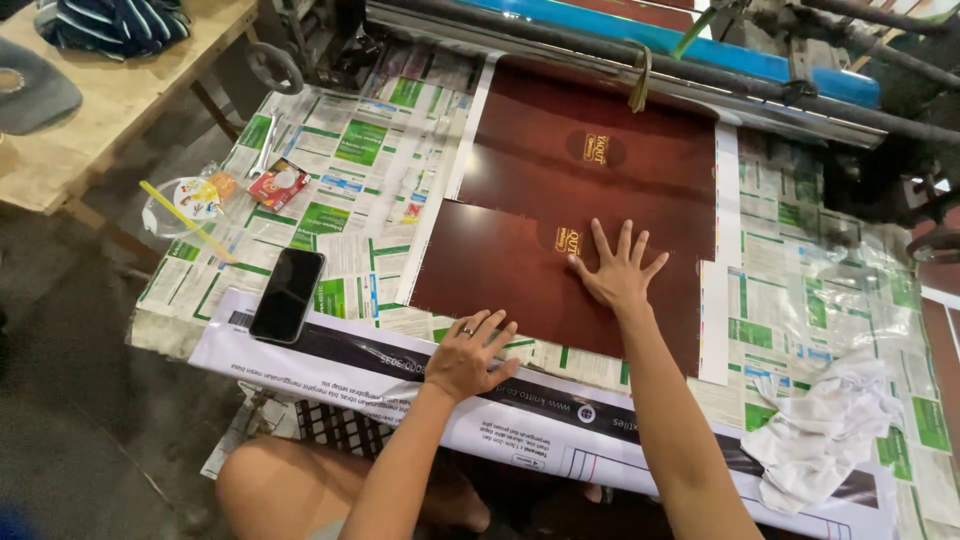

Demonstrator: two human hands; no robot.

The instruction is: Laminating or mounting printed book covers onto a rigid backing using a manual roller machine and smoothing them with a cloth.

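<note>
While your right hand [618,272] lies flat and spread on the near dark-brown sheet [500,275], gripping nothing, keep the pressure even through the palm so the sheet cannot creep on the newspaper-covered surface [360,150]. Your left hand [468,355] rests open, fingers splayed, on the white printed banner [560,425] just this side of that sheet, holding nothing; let it steady you only. A second brown sheet [610,150] lies beyond your right fingertips, overlapped by the near one. Watch the black phone [287,294] left of your left hand and the crumpled white cloth [825,425] to your right
</note>
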